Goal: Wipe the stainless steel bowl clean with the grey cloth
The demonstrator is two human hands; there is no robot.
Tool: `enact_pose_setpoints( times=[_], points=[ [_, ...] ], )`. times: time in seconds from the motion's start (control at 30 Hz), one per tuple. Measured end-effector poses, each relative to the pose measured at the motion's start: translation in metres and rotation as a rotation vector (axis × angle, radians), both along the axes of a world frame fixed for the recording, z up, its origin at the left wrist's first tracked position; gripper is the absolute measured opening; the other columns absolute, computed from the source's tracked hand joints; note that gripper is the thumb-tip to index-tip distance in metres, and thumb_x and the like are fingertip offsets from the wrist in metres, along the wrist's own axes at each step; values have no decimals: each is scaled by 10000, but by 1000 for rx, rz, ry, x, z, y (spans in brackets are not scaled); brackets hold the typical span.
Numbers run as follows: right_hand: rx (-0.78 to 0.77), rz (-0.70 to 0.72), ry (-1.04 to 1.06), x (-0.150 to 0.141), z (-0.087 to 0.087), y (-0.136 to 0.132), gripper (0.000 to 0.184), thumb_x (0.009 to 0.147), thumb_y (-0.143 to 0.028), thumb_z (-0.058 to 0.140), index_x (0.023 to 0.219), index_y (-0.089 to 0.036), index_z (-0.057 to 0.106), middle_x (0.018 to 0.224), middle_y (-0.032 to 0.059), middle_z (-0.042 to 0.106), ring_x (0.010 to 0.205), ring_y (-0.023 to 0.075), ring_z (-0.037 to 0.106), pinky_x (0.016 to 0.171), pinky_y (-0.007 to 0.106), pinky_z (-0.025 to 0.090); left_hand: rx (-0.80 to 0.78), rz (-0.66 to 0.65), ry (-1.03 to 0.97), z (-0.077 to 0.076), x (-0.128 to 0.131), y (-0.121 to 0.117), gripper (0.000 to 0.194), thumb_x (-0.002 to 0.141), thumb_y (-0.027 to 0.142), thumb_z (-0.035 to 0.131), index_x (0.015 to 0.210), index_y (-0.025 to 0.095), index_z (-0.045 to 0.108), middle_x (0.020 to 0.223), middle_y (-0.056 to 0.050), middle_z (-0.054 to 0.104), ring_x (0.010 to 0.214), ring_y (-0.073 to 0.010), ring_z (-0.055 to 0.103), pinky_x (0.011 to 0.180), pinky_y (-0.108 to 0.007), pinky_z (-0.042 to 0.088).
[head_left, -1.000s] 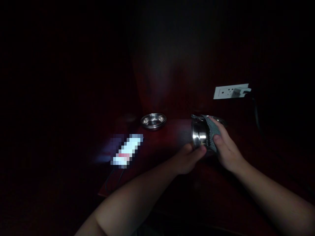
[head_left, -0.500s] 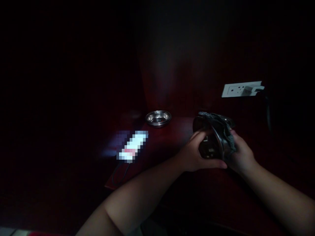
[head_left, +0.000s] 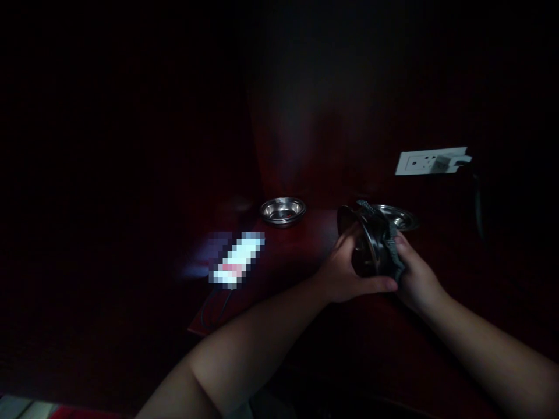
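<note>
Although the light is so low that I lose much of the scene, I can make out a metal bowl (head_left: 371, 241) held up over the bench (head_left: 310, 247), tilted, its mouth turned to the left; whether it touches the surface I cannot tell. On my feed the left hand (head_left: 343, 273) has its grip clamped on the bowl by the rim, thumb along the underside, the other fingers lost in shadow at the mouth. From the other side the right hand (head_left: 417, 276) has its grip clamped on a dark cloth (head_left: 394, 256), pressed against the bowl's outer wall; I cannot see all its fingertips. Just beyond, toward the bench's far edge, I see a shallow metal dish (head_left: 404, 218), partly hidden. Near the far left corner sits a small steel bowl (head_left: 283, 210), upright. By the left edge lies a bright, pixelated slab (head_left: 238, 261), with a thin cable (head_left: 226, 304) looping near the near left corner. Past the far edge, the wall carries a white socket panel (head_left: 413, 164) with a plug (head_left: 459, 160) in it.
</note>
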State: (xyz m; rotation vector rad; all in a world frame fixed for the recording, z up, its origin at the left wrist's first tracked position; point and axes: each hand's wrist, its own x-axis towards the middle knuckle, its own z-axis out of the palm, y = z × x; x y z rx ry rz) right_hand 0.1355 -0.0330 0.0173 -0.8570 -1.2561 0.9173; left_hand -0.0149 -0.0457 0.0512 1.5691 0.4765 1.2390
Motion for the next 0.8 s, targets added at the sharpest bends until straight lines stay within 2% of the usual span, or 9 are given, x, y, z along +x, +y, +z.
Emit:
enact_pose_setpoints(
  times=[0.1, 0.17, 0.27, 0.37, 0.43, 0.5, 0.63, 0.73, 0.8],
  points=[
    [-46, -9, 32, 4, -1, 2, 431, 872, -487, 477, 1253, -292, 531, 1225, 27, 643, 1158, 273, 588, 977, 448, 482, 105, -74, 103, -5, -1, 5, 461, 726, 336, 682, 1163, 199, 630, 1253, -104, 591, 1216, -285, 493, 1080, -425, 309],
    [-69, -29, 61, 6, 0, 4, 415, 858, -499, 497, 1212, -290, 557, 1196, 30, 657, 1156, 285, 588, 987, 443, 473, 144, -112, 161, -8, -2, 8, 387, 786, 407, 600, 1106, 200, 665, 1220, -98, 619, 1186, -275, 522, 1060, -407, 336],
    [-125, -88, 138, 7, 5, 6, 365, 832, -517, 513, 1091, -276, 602, 1116, 48, 689, 1104, 310, 618, 892, 420, 536, 192, -152, 247, -12, -2, 11, 408, 840, 486, 491, 1085, 222, 682, 1215, -85, 633, 1186, -267, 531, 1059, -410, 337],
    [-174, -115, 204, 4, 10, 7, 344, 806, -541, 521, 1001, -269, 599, 1057, 70, 701, 1024, 326, 652, 766, 415, 580, 217, -128, 302, -15, -3, 13, 465, 861, 536, 418, 1081, 229, 689, 1197, -82, 645, 1187, -264, 532, 1057, -412, 340],
    [-174, -137, 198, 4, 11, 8, 342, 804, -544, 509, 1002, -276, 586, 1043, 74, 698, 953, 323, 674, 701, 417, 586, 223, -118, 304, -16, -4, 14, 492, 870, 557, 378, 1047, 235, 705, 1201, -80, 644, 1183, -255, 534, 1051, -390, 345],
    [-160, -182, 181, 6, 11, 9, 371, 800, -545, 514, 1058, -288, 581, 1079, 70, 683, 939, 315, 672, 723, 421, 573, 232, -121, 272, -17, -5, 16, 517, 872, 568, 361, 1019, 221, 714, 1170, -96, 655, 1155, -256, 547, 1044, -389, 346],
    [-59, -317, -92, 18, 7, 11, 458, 805, -577, 512, 1148, -281, 576, 1127, 80, 641, 1065, 333, 592, 943, 490, 448, 168, -95, 245, -20, -4, 20, 546, 844, 620, 371, 903, 215, 732, 1080, -102, 676, 1135, -251, 550, 1057, -380, 330],
    [91, -408, -322, 23, 7, 8, 520, 820, -574, 496, 1217, -241, 541, 1107, 110, 619, 1060, 337, 569, 964, 512, 415, 52, -107, 228, -26, 0, 20, 580, 824, 665, 364, 854, 206, 718, 1002, -93, 686, 1077, -253, 578, 1026, -390, 362],
    [222, -390, -460, 21, 8, 6, 526, 845, -536, 478, 1270, -228, 503, 1158, 123, 594, 1080, 336, 560, 972, 518, 410, -51, -107, 196, -31, 4, 20, 618, 815, 688, 356, 868, 176, 699, 921, -93, 684, 966, -248, 608, 953, -399, 415]
  ],
)
